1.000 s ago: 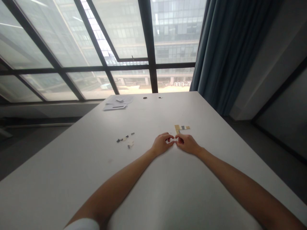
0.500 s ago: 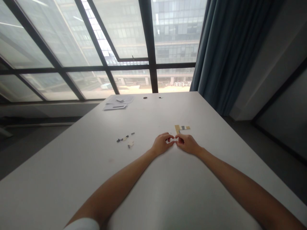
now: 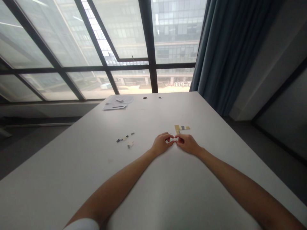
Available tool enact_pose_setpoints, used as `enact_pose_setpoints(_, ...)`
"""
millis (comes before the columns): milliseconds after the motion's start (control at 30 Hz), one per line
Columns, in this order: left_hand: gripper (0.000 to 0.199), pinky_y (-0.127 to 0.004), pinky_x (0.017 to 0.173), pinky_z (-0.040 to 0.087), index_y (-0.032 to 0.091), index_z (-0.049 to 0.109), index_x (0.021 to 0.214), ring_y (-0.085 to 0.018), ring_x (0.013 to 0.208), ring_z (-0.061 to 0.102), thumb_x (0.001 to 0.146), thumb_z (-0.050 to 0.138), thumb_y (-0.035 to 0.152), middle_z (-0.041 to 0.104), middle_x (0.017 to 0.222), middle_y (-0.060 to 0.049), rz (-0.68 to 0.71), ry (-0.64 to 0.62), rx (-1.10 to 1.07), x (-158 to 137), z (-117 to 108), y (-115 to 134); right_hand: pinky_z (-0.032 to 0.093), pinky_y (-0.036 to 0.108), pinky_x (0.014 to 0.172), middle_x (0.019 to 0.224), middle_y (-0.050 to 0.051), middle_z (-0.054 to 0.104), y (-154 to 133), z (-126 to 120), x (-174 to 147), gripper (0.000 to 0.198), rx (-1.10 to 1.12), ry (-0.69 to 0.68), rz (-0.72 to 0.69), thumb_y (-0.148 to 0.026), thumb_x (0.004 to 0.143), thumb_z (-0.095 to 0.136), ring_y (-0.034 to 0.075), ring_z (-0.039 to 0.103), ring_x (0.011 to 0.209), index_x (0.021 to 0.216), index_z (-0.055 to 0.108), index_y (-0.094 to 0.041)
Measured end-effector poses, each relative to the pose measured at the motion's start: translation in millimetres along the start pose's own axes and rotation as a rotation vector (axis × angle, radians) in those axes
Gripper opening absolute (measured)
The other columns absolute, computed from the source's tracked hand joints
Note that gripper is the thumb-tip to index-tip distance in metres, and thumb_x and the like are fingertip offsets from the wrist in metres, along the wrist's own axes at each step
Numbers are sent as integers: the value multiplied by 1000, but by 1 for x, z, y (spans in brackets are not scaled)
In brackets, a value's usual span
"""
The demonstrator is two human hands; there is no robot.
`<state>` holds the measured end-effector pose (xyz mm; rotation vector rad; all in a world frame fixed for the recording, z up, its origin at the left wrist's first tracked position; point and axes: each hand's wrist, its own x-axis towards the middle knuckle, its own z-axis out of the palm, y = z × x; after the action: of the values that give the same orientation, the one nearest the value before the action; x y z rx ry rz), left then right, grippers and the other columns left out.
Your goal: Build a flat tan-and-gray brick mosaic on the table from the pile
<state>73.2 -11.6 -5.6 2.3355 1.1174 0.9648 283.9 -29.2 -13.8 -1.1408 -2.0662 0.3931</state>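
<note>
My left hand (image 3: 163, 143) and my right hand (image 3: 187, 143) meet fingertip to fingertip low over the white table (image 3: 153, 188). Each has thumb and fingers curled toward the other. Whatever sits between the fingertips is too small to make out; only a pale spot shows there. Just beyond my right hand lies a flat yellow studded piece (image 3: 177, 127), its near end partly hidden by the fingers. A strip with yellow, dark grey and white parts (image 3: 184, 127) extends to the right from it.
Left of my hands lie several small dark and cream pieces (image 3: 123, 139), with a pale piece (image 3: 130, 145) closer to me. Papers (image 3: 116, 103) rest at the table's far left. Two dark round spots (image 3: 145, 98) show near the far edge. A blue curtain (image 3: 223, 57) hangs at the right.
</note>
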Motion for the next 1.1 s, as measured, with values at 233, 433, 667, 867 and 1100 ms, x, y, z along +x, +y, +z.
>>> enact_pose_setpoints(233, 18, -23, 67, 41, 22, 76, 100, -11, 67, 52, 84, 71, 26, 63, 76, 1, -34, -5, 2, 2, -1, -3, 40, 23, 62, 65, -2, 63, 6, -7, 7, 17, -100, 197, 92, -29, 85, 61, 13, 55, 59, 98, 69, -20)
enact_pose_setpoints(433, 15, -23, 68, 42, 22, 77, 97, -11, 68, 54, 85, 67, 24, 65, 77, 0, -32, -30, 40, 2, 0, -4, 37, 24, 58, 64, -2, 63, 25, -13, 13, 21, -140, 371, 281, -34, 84, 60, 14, 56, 58, 98, 69, -21)
enact_pose_setpoints(667, 17, -23, 69, 43, 21, 77, 96, -11, 69, 55, 86, 64, 22, 66, 79, -1, -34, -38, 55, 2, 1, -2, 33, 25, 56, 62, -2, 61, 31, -13, 13, 18, -197, 328, 323, -34, 83, 60, 15, 56, 58, 92, 69, -22)
enact_pose_setpoints(867, 16, -23, 69, 43, 22, 77, 96, -12, 69, 56, 86, 64, 22, 66, 79, -1, -31, -39, 60, 2, 1, -3, 31, 25, 54, 62, -3, 59, 33, -12, 14, 15, -216, 311, 321, -33, 82, 60, 15, 54, 57, 89, 68, -22)
enact_pose_setpoints(1100, 16, -23, 69, 43, 22, 77, 95, -12, 69, 56, 87, 64, 23, 66, 79, 0, -26, -37, 53, 2, 1, -2, 31, 25, 57, 71, 0, 62, 32, -11, 14, 11, -299, 193, 343, -29, 81, 63, 14, 51, 61, 86, 67, -21)
